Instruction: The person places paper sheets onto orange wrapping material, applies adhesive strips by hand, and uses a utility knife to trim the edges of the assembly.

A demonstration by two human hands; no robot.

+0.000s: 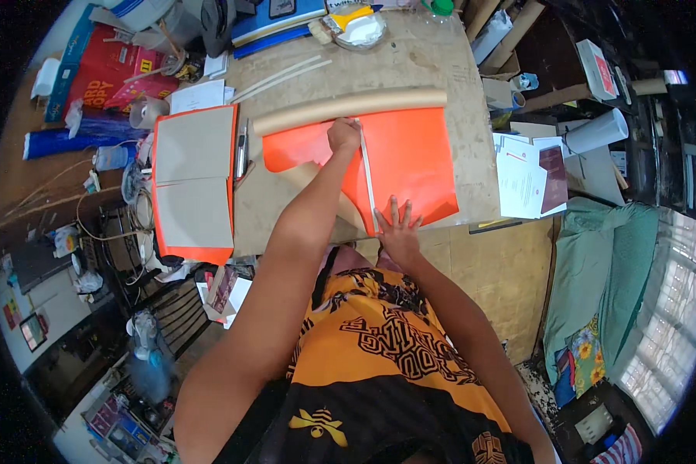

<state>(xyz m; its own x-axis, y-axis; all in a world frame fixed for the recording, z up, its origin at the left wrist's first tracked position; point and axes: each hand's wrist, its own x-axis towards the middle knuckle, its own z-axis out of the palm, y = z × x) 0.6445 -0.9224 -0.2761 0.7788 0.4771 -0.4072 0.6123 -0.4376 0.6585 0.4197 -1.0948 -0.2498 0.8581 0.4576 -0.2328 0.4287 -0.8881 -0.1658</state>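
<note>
At upper centre of the frame, an orange sheet (414,158) lies on the bench (465,93) beneath a white strip (368,172). The left hand (345,134) is curled at its top, contents unclear; the right hand (399,235) spreads wide below, probably for steadying.

The fingertips of the left hand (343,134) are curled out of sight, and what is gripped, if anything, cannot be told. Part of the orange sheet (417,155) is covered by the left forearm (301,224). Contact between the strip (368,178) and the right hand (399,234) is too small to be made out. At the far side, the green-lidded jar (441,7) is cut off; at near left, a bluish thing (148,377) is blurred. Print on the right-hand papers (514,178) cannot be read.
</note>
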